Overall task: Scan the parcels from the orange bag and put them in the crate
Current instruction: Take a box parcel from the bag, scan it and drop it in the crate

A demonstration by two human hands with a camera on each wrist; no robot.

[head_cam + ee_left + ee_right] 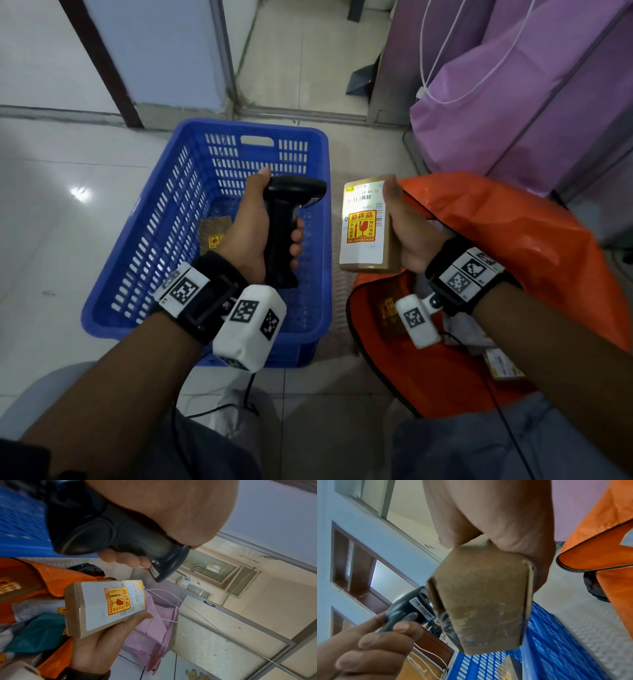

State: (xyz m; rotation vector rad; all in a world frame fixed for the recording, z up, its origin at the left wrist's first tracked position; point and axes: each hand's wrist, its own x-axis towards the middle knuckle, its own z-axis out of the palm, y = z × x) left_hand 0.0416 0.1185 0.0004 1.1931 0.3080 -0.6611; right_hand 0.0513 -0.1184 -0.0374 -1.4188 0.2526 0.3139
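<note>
Left hand [251,226] wraps black plastic handheld scanner [287,219] over blue slotted plastic crate [178,192]. Right hand [409,228] grips brown cardboard parcel [368,226] w/ white label beside orange fabric bag [513,233]; fingers behind parcel hidden. Bag contents partly covered.

Bare forearms, black wrist straps [455,270] with white fiducial-marker blocks [250,329], thin black cable [246,394], grey trousers [479,448]

Bright even light, glare on the floor [80,195], blurred wrist views.
</note>
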